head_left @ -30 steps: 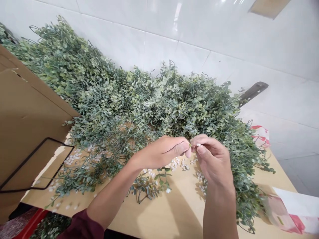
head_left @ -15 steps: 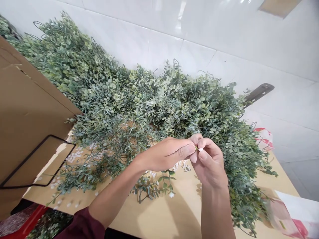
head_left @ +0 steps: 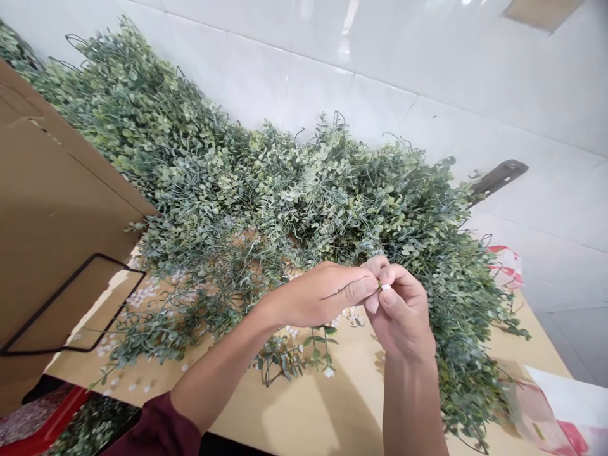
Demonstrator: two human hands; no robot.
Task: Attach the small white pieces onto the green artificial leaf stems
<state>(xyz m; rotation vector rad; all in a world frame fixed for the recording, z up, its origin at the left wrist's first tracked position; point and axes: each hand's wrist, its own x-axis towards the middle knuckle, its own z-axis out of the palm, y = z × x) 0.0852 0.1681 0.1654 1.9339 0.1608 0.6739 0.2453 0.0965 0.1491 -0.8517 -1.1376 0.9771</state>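
My left hand (head_left: 332, 291) is closed around a green artificial stem, whose tip (head_left: 379, 286) shows beyond the thumb. From under that hand hangs a leafy sprig (head_left: 319, 347) with a white flower (head_left: 329, 372) at its end; whether it belongs to the same stem I cannot tell. In a thumb-and-finger pinch, my right hand (head_left: 403, 310) holds a small white flower bud (head_left: 386, 287) against the stem tip. The two hands meet above the table (head_left: 351, 405). Behind them lies a large heap of artificial greenery (head_left: 304, 183).
A cardboard box (head_left: 61, 183) stands at the left beside a black wire frame (head_left: 71, 304). Loose white flowers (head_left: 142, 294) lie scattered on the table. Plastic packaging (head_left: 546, 405) is at the right. A red container (head_left: 57, 421) sits below the table's left edge, and a tiled wall rises behind.
The white bud has come closer against the stem tip between my fingers. Both hands stay nearly in place, and the view has shifted slightly.
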